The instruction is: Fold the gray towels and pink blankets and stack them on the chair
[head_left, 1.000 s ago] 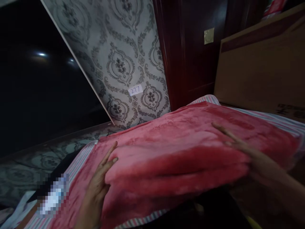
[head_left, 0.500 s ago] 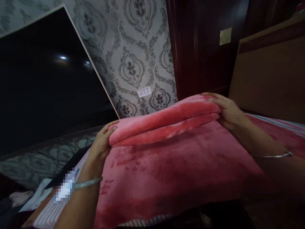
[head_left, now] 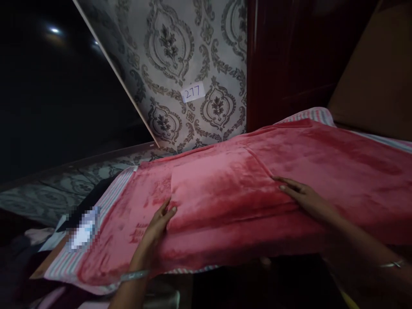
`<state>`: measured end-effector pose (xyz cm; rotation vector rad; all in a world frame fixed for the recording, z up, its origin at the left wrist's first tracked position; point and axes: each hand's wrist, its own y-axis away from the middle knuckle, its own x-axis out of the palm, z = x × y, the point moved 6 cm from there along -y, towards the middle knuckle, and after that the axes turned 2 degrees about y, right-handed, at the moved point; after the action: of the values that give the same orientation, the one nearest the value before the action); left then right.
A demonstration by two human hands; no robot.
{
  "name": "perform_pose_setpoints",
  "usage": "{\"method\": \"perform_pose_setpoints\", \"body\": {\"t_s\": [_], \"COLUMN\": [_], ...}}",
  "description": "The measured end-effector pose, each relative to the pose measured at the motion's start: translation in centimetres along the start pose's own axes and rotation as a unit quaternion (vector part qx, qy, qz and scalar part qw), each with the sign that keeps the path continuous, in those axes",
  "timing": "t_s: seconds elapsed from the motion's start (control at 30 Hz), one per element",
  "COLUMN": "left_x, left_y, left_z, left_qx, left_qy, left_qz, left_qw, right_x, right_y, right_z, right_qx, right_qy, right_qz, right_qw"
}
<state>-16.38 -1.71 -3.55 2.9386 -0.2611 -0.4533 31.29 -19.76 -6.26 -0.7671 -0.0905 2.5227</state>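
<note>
A red plush blanket (head_left: pixel 322 150) lies spread over a striped sheet (head_left: pixel 112 189), with a folded section (head_left: pixel 219 189) lying flat on its near middle. My left hand (head_left: pixel 157 227) rests open against the folded section's left edge, fingers stretched along it. My right hand (head_left: pixel 302 197) lies open and flat on the fold's right side, palm down. A bangle shows on each wrist.
Patterned grey wallpaper (head_left: pixel 180 51) with a small white label reading 277 (head_left: pixel 192 92) stands behind. A dark screen (head_left: pixel 48 86) leans at the left. Dark red wooden furniture (head_left: pixel 289 56) and a brown board (head_left: pixel 376 81) are at the right. A blurred-out item (head_left: pixel 84 227) lies at the left.
The folded end, held up at the far side by both hands half a second ago, now lies flat on the blanket nearer me. Both hands have opened and rest on it.
</note>
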Motion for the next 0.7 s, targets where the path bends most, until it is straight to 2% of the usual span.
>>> {"method": "perform_pose_setpoints", "body": {"t_s": [0.07,0.13,0.2,0.27,0.3,0.37,0.4,0.47,0.57,0.7], "left_x": [-0.7,-0.1,3.0,7.8,10.3,14.1,15.5,17.3,17.9,17.6], "left_y": [-0.8,-1.2,-1.0,-0.8,-0.9,-1.4,-1.9,-3.0,-4.2,-4.4], "left_z": [-2.0,-5.6,-9.5,-12.2,-12.9,-12.9,-12.3,-10.1,-7.1,-6.1], "left_qx": [0.034,0.139,0.260,0.333,0.347,0.342,0.333,0.314,0.321,0.334], "left_qy": [-0.064,-0.162,-0.267,-0.352,-0.391,-0.464,-0.498,-0.545,-0.565,-0.549], "left_qz": [-0.039,-0.092,-0.084,-0.018,0.013,0.032,0.033,0.033,0.027,0.024], "left_qw": [0.997,0.972,0.924,0.875,0.852,0.816,0.800,0.777,0.760,0.766], "right_x": [-0.8,-1.4,-0.5,2.2,4.1,8.0,9.9,13.1,15.7,15.9], "right_y": [-0.7,-2.0,-3.7,-5.5,-6.3,-7.7,-8.2,-9.0,-9.3,-9.2], "right_z": [0.6,2.6,6.2,10.3,12.0,14.1,14.1,12.7,9.5,7.8], "right_qx": [-0.012,-0.064,-0.156,-0.247,-0.279,-0.303,-0.296,-0.262,-0.227,-0.233], "right_qy": [0.060,0.137,0.197,0.239,0.261,0.309,0.335,0.378,0.404,0.396], "right_qz": [0.001,-0.032,-0.064,-0.061,-0.050,-0.031,-0.018,0.017,0.048,0.035], "right_qw": [0.998,0.988,0.966,0.937,0.923,0.901,0.895,0.888,0.885,0.887]}}
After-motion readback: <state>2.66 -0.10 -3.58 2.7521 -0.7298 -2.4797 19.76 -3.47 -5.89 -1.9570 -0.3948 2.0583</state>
